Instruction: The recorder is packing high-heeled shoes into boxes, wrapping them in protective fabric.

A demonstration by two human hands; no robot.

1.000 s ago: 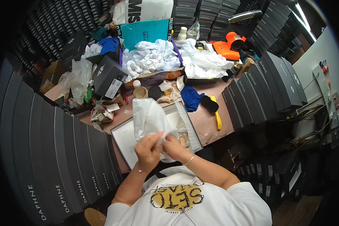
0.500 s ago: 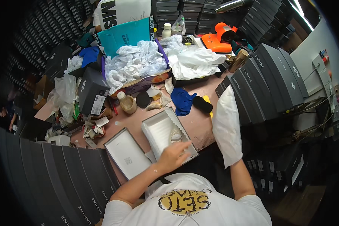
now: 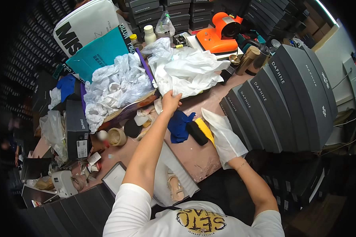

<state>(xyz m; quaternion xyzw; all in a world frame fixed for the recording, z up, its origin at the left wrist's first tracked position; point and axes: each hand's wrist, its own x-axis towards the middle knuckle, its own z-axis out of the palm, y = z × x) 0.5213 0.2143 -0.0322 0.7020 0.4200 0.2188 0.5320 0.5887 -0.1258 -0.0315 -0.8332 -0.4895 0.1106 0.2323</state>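
Right hand (image 3: 234, 157) grips white sheet (image 3: 222, 134) (long axis up-left); left hand (image 3: 171, 101) pinches paper pile (image 3: 188, 71).

Single head-worn fisheye, looking steeply down over the person's chest onto the worktable (image 3: 203, 156), close range. Shoulders fill the lower frame, stacked dark boxes (image 3: 288, 98) bend along the right rim. No second view.

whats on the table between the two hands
In the head view, a crumpled blue cloth and a yellow-and-black brush lie on the table between the left hand, on white tissue paper, and the right hand, holding a white bag.
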